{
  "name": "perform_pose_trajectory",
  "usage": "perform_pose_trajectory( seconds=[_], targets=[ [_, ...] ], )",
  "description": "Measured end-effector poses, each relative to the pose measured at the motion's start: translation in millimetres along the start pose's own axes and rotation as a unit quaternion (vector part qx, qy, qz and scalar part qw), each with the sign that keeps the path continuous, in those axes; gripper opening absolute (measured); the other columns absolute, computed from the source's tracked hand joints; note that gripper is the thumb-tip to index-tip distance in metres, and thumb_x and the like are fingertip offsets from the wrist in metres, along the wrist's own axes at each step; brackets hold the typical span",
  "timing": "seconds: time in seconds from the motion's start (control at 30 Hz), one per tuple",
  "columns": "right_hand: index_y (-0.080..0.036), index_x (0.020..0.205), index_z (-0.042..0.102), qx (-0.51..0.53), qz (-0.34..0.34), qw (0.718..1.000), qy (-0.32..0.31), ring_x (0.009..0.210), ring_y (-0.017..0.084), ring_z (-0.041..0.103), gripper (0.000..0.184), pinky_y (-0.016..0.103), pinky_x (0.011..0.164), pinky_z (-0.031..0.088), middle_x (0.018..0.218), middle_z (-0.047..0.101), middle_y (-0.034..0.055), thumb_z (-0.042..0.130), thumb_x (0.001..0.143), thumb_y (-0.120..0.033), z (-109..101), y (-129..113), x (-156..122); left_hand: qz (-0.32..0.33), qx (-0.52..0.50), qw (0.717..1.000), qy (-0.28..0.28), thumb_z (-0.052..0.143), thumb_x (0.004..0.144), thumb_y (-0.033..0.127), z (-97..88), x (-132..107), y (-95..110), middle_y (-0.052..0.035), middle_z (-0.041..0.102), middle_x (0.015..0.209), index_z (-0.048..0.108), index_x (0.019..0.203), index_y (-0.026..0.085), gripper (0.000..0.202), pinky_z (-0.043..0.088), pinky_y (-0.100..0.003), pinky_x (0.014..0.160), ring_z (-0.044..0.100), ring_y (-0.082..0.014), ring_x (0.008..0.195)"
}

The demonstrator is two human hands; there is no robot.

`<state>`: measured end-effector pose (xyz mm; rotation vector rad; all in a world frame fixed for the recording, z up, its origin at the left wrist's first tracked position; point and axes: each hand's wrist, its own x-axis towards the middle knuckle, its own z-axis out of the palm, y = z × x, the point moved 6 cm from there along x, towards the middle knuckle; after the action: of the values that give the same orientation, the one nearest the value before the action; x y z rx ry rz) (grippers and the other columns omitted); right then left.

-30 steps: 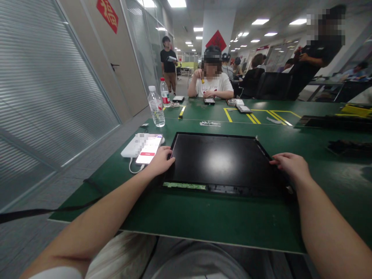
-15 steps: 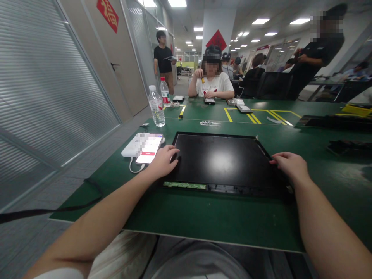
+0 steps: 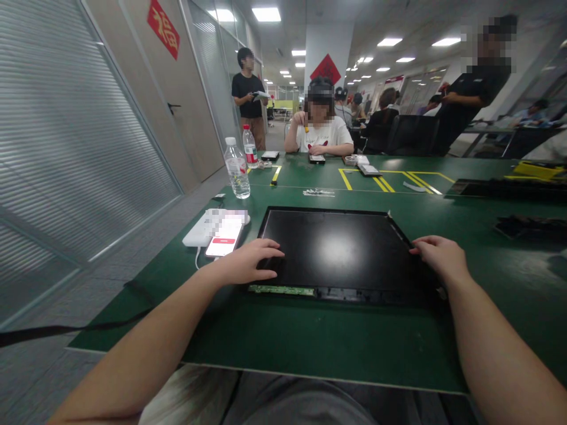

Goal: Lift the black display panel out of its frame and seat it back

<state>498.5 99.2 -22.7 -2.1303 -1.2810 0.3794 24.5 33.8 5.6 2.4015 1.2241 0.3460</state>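
Note:
A black flat display panel (image 3: pixel 336 248) lies face up on the green mat (image 3: pixel 310 336) in front of me, with a strip of green circuit board (image 3: pixel 281 290) along its near edge. My left hand (image 3: pixel 245 264) rests flat on the panel's near left corner, fingers stretched out over the glass. My right hand (image 3: pixel 440 257) lies on the panel's right edge, fingers curved down over the frame. Neither hand holds anything loose.
A phone (image 3: pixel 224 238) with a lit screen lies on a white power bank (image 3: pixel 199 230) left of the panel. A water bottle (image 3: pixel 236 168) stands further back. A seated person (image 3: pixel 319 130) works across the table; others stand or sit behind. Dark panels (image 3: pixel 527 224) lie at right.
My left hand slid from the panel's left edge down and inward onto the glass near the front corner. The right hand barely moved. The view tipped slightly.

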Motion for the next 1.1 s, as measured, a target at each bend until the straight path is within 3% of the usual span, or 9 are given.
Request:
perform_pose_trajectory(
  seconds=[0.23, 0.4, 0.57, 0.73, 1.1],
  targets=[
    [-0.026, 0.077, 0.071, -0.006, 0.004, 1.0, -0.005, 0.078, 0.028, 0.069, 0.014, 0.041, 0.078, 0.048, 0.071, 0.076, 0.0037, 0.058, 0.072, -0.029, 1.4, -0.1, -0.9, 0.007, 0.02, 0.998, -0.051, 0.073, 0.086, 0.037, 4.0, -1.4, -0.2, -0.0102, 0.053, 0.152, 0.066, 0.135, 0.032, 0.05, 0.041, -0.046, 0.112, 0.049, -0.0324, 0.139],
    [-0.025, 0.077, 0.07, -0.003, -0.004, 1.0, 0.003, 0.082, 0.028, 0.069, 0.015, 0.039, 0.078, 0.048, 0.072, 0.076, 0.0043, 0.057, 0.073, -0.03, 0.4, -0.6, -4.4, 0.005, 0.014, 0.999, -0.046, 0.075, 0.085, 0.035, 4.6, -2.1, -0.8, -0.0109, 0.051, 0.154, 0.066, 0.135, 0.033, 0.052, 0.04, -0.05, 0.113, 0.047, -0.0339, 0.14],
    [-0.026, 0.08, 0.071, -0.006, -0.006, 1.0, 0.004, 0.087, 0.027, 0.069, 0.017, 0.037, 0.075, 0.047, 0.077, 0.077, 0.0043, 0.056, 0.074, -0.03, 2.9, 4.3, -4.5, 0.01, 0.026, 0.999, -0.047, 0.075, 0.085, 0.034, 5.7, -3.1, -0.3, -0.0099, 0.052, 0.153, 0.066, 0.135, 0.034, 0.051, 0.021, -0.063, 0.121, 0.043, -0.0357, 0.143],
    [-0.024, 0.079, 0.072, -0.003, -0.014, 1.0, 0.014, 0.082, 0.027, 0.068, 0.019, 0.035, 0.071, 0.047, 0.074, 0.076, 0.005, 0.056, 0.072, -0.032, 5.9, 7.2, -2.1, 0.018, 0.007, 0.998, -0.062, 0.074, 0.087, 0.03, 9.0, -4.6, -1.7, -0.0098, 0.047, 0.156, 0.065, 0.137, 0.034, 0.051, 0.031, -0.056, 0.118, 0.041, -0.0344, 0.144],
    [-0.026, 0.094, 0.077, -0.129, -0.068, 0.989, -0.019, 0.081, 0.029, 0.067, 0.03, 0.037, 0.066, 0.045, 0.094, 0.077, 0.0074, 0.056, 0.075, -0.037, 12.2, 1.3, 1.3, 0.01, -0.046, 0.995, -0.084, 0.08, 0.082, 0.025, 2.6, -8.2, -11.2, -0.0049, 0.039, 0.163, 0.064, 0.136, 0.039, 0.058, 0.033, -0.055, 0.118, 0.035, -0.0356, 0.149]
  ],
)
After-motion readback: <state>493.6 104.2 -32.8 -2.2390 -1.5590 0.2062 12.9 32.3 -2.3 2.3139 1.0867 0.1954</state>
